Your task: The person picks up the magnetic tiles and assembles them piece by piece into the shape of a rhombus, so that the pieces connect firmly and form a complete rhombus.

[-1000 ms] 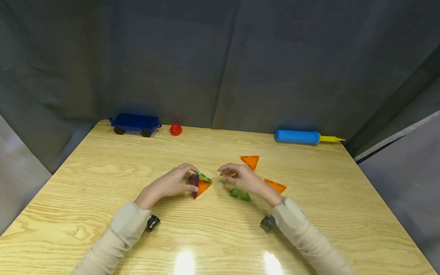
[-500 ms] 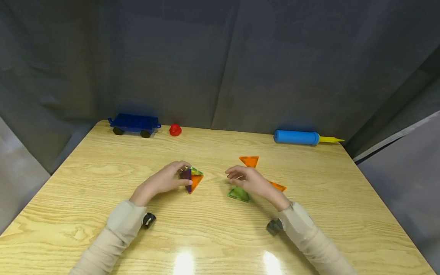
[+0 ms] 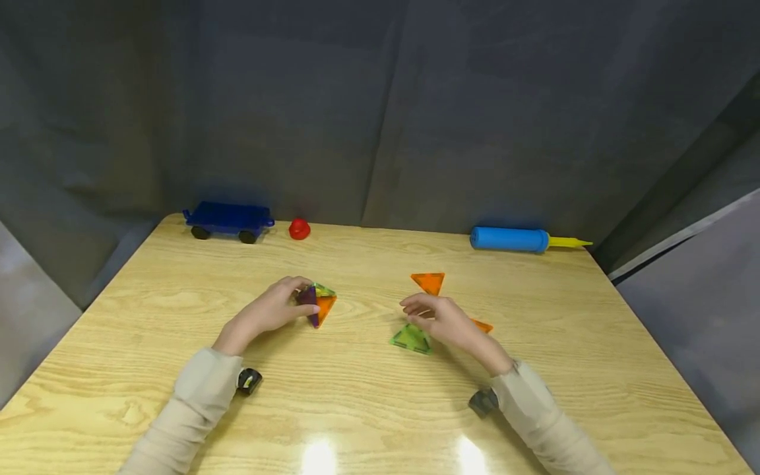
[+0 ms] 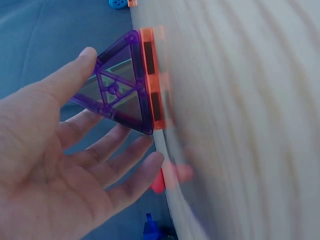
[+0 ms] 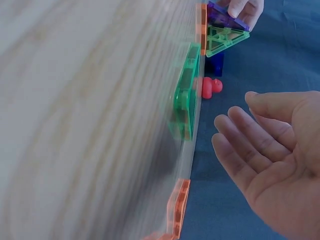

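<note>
In the head view my left hand (image 3: 261, 315) pinches a small joined group of triangular magnetic tiles between thumb and fingers. A purple tile (image 4: 117, 85) and a green tile (image 5: 222, 39) lean together over an orange tile (image 3: 324, 309), which lies flat at or just above the tabletop. My right hand (image 3: 448, 322) hovers with nothing in it, its fingers gently bent. Just left of and below it lies a loose green triangular tile (image 3: 411, 338). One orange triangular tile (image 3: 429, 282) lies behind that hand, and another orange tile (image 3: 483, 326) is partly hidden by the forearm.
Along the back edge of the wooden table (image 3: 356, 409) stand a blue toy wagon (image 3: 228, 219), a small red object (image 3: 299, 229) and a blue hand pump (image 3: 509, 239) with a yellow nozzle. A dark curtain (image 3: 380, 119) hangs right behind them.
My left hand has drawn the joined tiles to the left and slightly away. My right hand has shifted right and a little nearer. The loose tiles lie as before.
</note>
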Available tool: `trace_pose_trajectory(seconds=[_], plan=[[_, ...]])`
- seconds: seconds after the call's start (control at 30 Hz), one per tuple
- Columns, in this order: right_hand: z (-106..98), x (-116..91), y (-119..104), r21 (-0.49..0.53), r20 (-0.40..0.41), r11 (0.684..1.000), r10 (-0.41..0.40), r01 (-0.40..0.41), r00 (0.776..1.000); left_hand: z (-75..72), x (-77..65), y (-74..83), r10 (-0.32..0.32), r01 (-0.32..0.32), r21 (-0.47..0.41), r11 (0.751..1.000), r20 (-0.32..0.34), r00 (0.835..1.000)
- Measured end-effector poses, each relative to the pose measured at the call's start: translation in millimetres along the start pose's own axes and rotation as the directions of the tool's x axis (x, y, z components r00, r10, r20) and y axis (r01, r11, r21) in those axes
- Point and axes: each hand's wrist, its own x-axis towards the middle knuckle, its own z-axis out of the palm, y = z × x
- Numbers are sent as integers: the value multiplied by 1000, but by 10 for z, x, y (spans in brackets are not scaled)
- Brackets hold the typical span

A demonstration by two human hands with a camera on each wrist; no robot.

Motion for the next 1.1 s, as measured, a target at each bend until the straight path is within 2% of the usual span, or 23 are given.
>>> trace_pose_trajectory(seconds=[0.33,0.57,0.8,1.1], plan=[[-50,-131,12,-55,0,997,61,-61,998,-12,-19,-55,-30,30,-13,999,-14,999],[-12,-255,-17,-38,109,990,137,-133,985,-15,-13,-61,-32,32,-4,999,-9,999],[42,-292,-10,-84,129,993,91,-80,988,-29,10,-46,-31,31,-1,1000,1,1000],[119,-262,-99,-24,179,998,68,-65,981,-30,-3,-29,-21,20,7,1000,7,1000]])
